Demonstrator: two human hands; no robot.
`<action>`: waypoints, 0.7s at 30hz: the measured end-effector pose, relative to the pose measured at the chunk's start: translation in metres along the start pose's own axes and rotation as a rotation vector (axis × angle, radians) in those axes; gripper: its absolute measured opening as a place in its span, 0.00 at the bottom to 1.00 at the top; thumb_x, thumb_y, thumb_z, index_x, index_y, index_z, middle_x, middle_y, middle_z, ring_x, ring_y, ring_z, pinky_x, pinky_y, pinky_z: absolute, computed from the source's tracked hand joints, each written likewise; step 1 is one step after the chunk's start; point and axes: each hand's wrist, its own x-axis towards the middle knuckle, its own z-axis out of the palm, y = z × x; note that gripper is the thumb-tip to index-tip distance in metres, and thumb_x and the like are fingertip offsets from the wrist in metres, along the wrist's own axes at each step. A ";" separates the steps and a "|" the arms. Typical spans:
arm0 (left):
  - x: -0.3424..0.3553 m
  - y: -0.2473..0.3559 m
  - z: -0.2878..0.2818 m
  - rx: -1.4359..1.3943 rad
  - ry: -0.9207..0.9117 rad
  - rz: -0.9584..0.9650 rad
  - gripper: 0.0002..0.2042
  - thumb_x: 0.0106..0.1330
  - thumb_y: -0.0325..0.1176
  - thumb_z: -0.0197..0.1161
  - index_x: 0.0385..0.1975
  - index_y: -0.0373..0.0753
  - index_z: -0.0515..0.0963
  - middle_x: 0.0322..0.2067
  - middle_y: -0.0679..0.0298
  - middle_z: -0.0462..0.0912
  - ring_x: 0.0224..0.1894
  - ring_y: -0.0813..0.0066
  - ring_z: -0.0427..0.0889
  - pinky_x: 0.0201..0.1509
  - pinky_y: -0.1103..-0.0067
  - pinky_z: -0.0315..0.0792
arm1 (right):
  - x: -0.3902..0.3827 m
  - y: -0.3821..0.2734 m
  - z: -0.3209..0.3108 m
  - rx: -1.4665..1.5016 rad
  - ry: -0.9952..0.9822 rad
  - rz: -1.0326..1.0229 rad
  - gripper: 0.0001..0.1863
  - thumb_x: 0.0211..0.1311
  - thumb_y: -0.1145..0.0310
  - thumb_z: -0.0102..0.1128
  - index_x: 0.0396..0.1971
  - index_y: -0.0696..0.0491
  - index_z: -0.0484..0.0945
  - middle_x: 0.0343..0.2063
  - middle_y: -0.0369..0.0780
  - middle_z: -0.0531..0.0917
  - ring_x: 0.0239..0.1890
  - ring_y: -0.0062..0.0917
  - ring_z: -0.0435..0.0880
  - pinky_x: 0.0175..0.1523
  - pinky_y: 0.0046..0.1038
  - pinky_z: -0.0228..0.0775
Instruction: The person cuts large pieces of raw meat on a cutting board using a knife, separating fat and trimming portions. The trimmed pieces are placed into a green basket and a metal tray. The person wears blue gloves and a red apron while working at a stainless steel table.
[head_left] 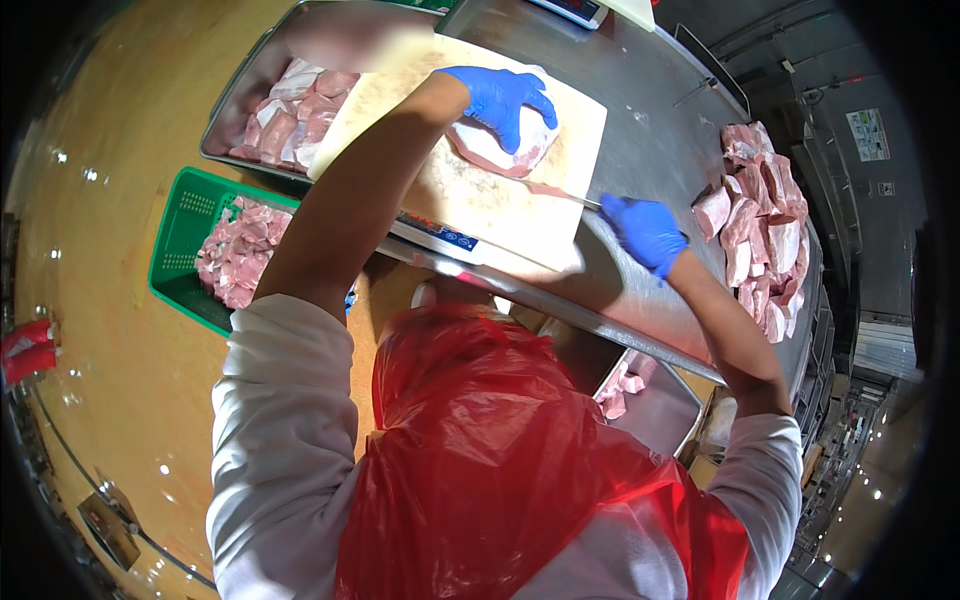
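A piece of pale pink raw meat (530, 158) lies on the white cutting board (450, 205). My left hand (500, 103), in a blue glove, rests on top of it with the fingers spread and covers much of its upper side. In my right hand (643, 235), also gloved in blue, is a knife (562, 193), the fingers closed round its handle. The thin blade points left from the board's right edge, along the near side of the meat. Whether the tip has entered the meat, I cannot tell.
Left of the board stands a metal tub (210, 135) of meat pieces, with a green basket (172, 240) of small trimmings nearer. More meat chunks (765, 225) are heaped on the steel table (620, 150) at right. A scale (440, 236) sits under the board's near edge.
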 end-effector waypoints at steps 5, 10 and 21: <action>-0.042 -0.003 0.027 -0.185 0.716 0.211 0.26 0.55 0.36 0.73 0.56 0.45 0.80 0.67 0.52 0.68 0.66 0.51 0.70 0.67 0.62 0.68 | -0.039 0.003 -0.029 0.257 -0.085 0.055 0.11 0.73 0.59 0.54 0.42 0.52 0.75 0.26 0.54 0.81 0.29 0.52 0.82 0.34 0.48 0.72; -0.119 0.103 0.072 0.371 0.956 -0.076 0.15 0.69 0.39 0.59 0.53 0.51 0.81 0.64 0.62 0.74 0.71 0.55 0.65 0.75 0.49 0.49 | -0.015 -0.086 -0.065 0.797 -0.153 0.212 0.14 0.71 0.59 0.57 0.46 0.53 0.81 0.31 0.55 0.81 0.33 0.53 0.81 0.41 0.41 0.73; -0.352 -0.001 0.089 1.152 1.076 -0.362 0.14 0.74 0.40 0.55 0.49 0.44 0.84 0.65 0.53 0.72 0.71 0.50 0.65 0.74 0.51 0.55 | 0.012 -0.173 -0.115 0.508 0.012 -0.191 0.08 0.67 0.66 0.57 0.38 0.55 0.76 0.25 0.51 0.80 0.27 0.49 0.82 0.31 0.45 0.74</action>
